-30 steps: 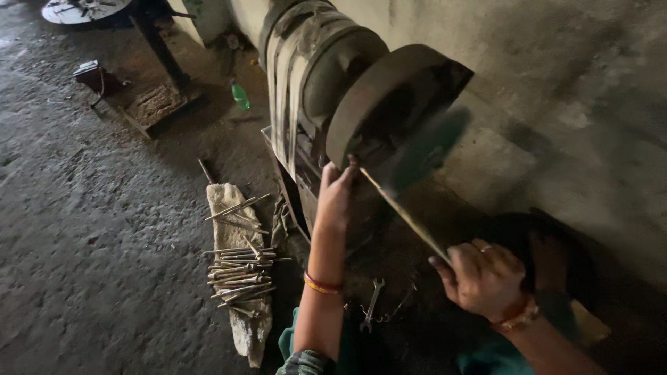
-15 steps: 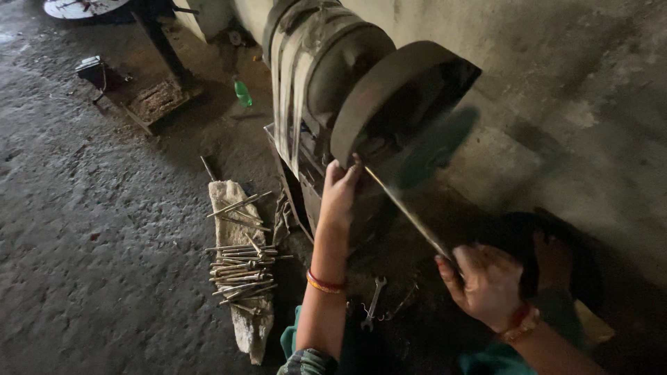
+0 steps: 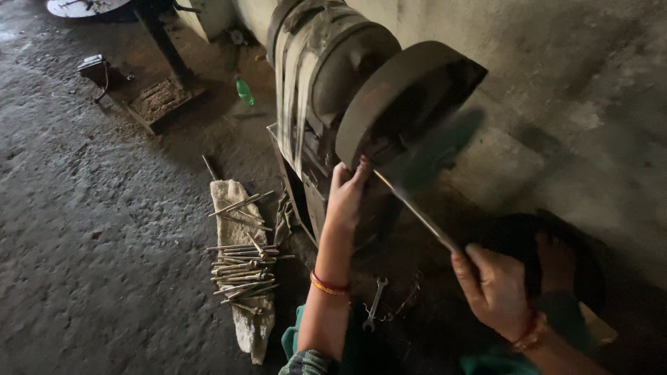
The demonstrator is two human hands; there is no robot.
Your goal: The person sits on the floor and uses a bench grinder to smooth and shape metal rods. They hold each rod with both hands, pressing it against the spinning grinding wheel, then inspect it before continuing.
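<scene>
A long thin metal rod runs from my right hand up to the rim of a big dark grinding wheel. My right hand grips the rod's near end. My left hand pinches the rod's far end and presses it against the wheel's lower edge. The wheel sits on a belt-driven machine by the wall. A blurred greenish patch shows beside the wheel.
Several similar metal rods lie piled on a pale stone slab on the floor at left. A spanner lies by the machine's base. A foot rests at right. A green bottle and a metal stand are farther back.
The view has shifted slightly. Both hands keep hold of the rod against the wheel; my right hand has drifted a little lower and to the right.
</scene>
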